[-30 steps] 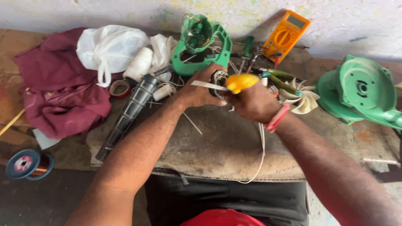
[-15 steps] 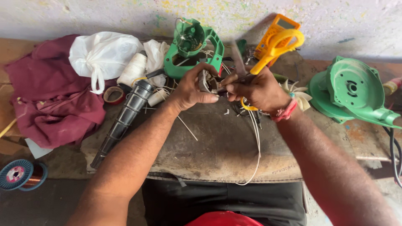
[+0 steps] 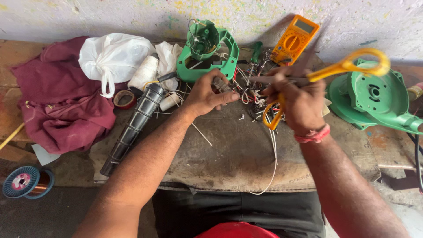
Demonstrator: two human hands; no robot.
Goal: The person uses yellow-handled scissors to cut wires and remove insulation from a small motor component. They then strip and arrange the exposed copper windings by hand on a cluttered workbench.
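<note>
Right hand [image 3: 299, 103] is clamped on yellow-handled scissors [image 3: 324, 72], blades pointing left toward the wire bundle [image 3: 255, 94] just right of the green motor housing [image 3: 207, 53]. Left hand [image 3: 207, 94] is curled shut around a small grey part [image 3: 220, 84] at the bundle, just below that housing. Trimming looks mid-way: white offcuts [image 3: 241, 117] lie on the bench [image 3: 229, 154] below the housing, and loose wires remain untidy. The housing stands open, and the second green cover [image 3: 374, 94] sits apart, far right of it, unassembled.
</note>
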